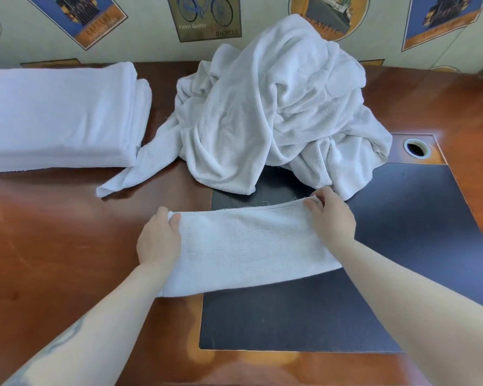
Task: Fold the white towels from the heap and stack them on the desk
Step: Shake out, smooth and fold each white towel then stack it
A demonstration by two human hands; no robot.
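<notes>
- left hand [158, 240] and right hand [331, 218] each pinch a far corner of the half-folded towel [248, 246], lying on the desk [53, 260]
- looks mid-fold; next probably another fold, edges lined up
- then onto the stack [59, 115], left of the heap [276, 107]
- no containers around

- Towel [248, 246]: white, fine ribbed weave.
- Heap [276, 112]: white.
- Stack [59, 118]: white.
- Desk [53, 260]: glossy reddish-brown wood.
- Pad [374, 288]: black.
- Wallpaper [151, 48]: cream, with blue-and-orange poster prints and a bicycle motif.
</notes>
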